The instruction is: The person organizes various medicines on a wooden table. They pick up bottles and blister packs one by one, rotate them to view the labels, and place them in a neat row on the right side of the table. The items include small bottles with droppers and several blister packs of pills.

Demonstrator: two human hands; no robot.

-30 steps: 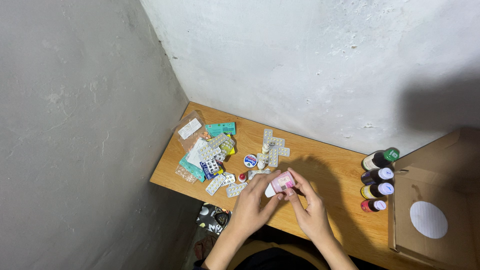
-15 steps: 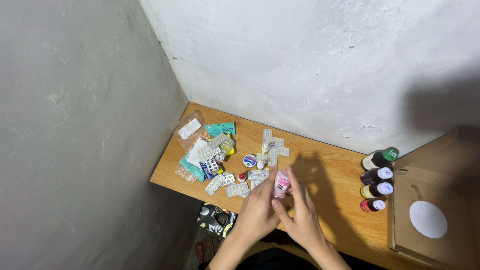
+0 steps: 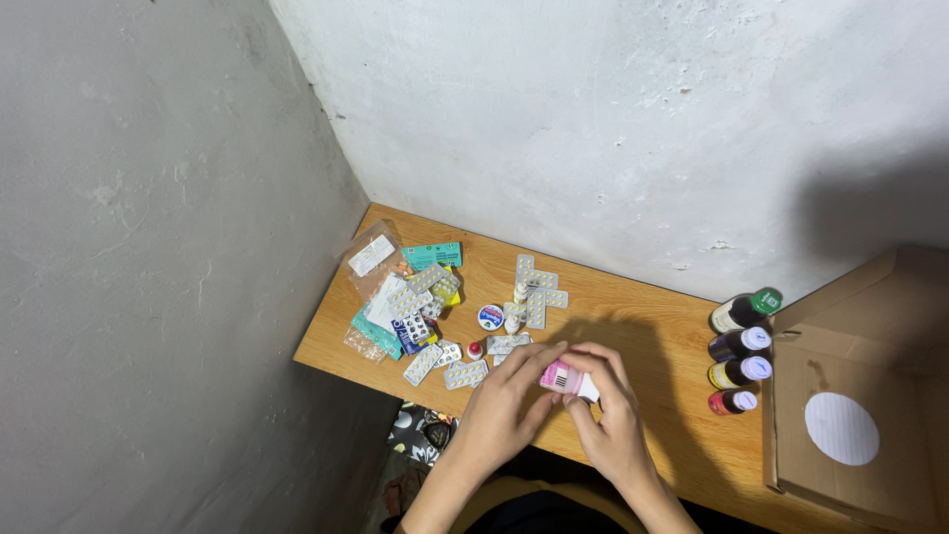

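Both hands meet over the near edge of the orange-brown wooden table (image 3: pixel 643 336), holding a small pink plastic bottle with a white cap (image 3: pixel 563 378) between them, lifted just above the tabletop and tilted on its side. The left hand (image 3: pixel 509 400) pinches the bottle's pink end with thumb and fingertips; the right hand (image 3: pixel 608 410) curls narrowly round the white cap end, hiding most of the cap. To the left lies a loose heap of silver blister strips and small packets (image 3: pixel 425 302), too jumbled to count, with a small round blue-and-white tin (image 3: pixel 491 316) beside it. At the right stand four dark bottles in a row (image 3: pixel 739 356), just beside an open brown cardboard box (image 3: pixel 850 396), cut off by the picture's edge.
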